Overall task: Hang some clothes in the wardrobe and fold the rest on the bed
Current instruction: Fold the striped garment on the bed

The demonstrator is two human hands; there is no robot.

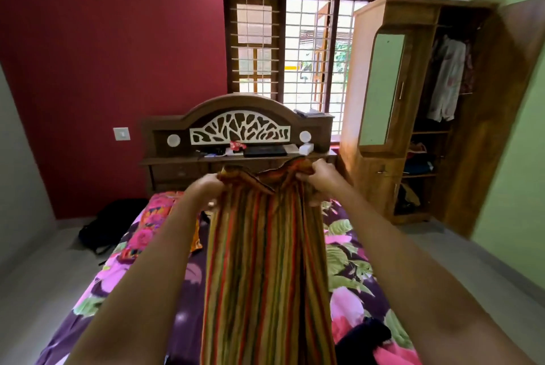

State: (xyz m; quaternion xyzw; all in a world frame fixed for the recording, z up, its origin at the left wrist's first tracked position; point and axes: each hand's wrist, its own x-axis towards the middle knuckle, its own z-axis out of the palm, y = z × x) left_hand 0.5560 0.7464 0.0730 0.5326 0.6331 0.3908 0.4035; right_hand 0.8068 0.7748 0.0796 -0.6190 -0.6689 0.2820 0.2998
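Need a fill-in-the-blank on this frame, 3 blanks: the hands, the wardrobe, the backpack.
1. The left hand and right hand both grip the top edge of a ____ garment.
2. The wardrobe doors stand ____, with clothes hanging inside.
3. The black backpack lies on the ____, left of the bed.

Missing words: striped; open; floor.

Crimson wall [118,40]; barred window [295,48], bright daylight; green wall [525,187] right; grey floor [44,291].
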